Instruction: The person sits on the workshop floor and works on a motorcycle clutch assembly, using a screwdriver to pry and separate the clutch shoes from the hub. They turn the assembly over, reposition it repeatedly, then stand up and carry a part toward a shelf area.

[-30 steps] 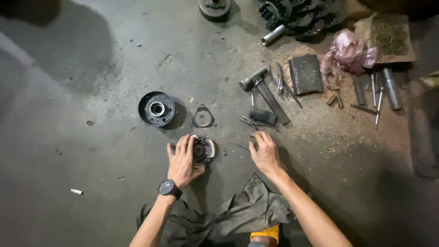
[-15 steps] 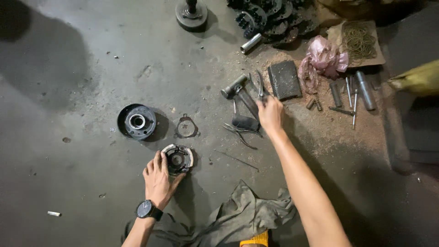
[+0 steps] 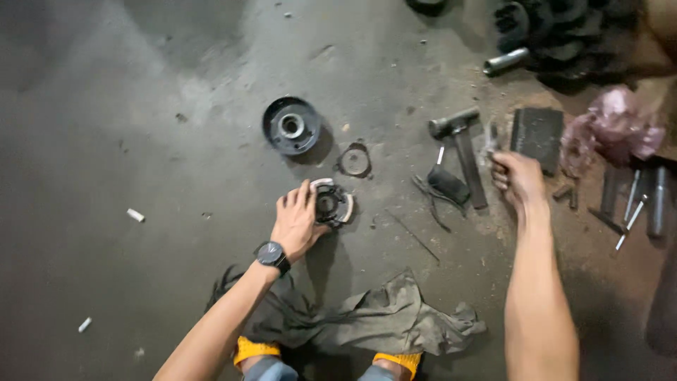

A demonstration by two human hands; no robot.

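My left hand [image 3: 296,220] rests on the concrete floor and grips a round metal clutch-like part [image 3: 333,203] by its left edge. A black watch sits on that wrist. My right hand [image 3: 516,178] is stretched out to the right, just past the hammer [image 3: 462,144]. Its fingers are curled around a small metal tool [image 3: 489,138] whose tip sticks out above them. The tool is blurred and I cannot tell its kind.
A black round hub [image 3: 291,125] and a thin ring [image 3: 354,160] lie beyond the left hand. A black-handled tool [image 3: 448,185], a dark block [image 3: 537,130], a pink bag [image 3: 615,127] and metal rods [image 3: 638,201] lie at right. A grey rag [image 3: 384,317] lies by my feet.
My right hand left the floor beside the round part, reached out right to the tools and closed on a small one. The left hand stayed on the round part.
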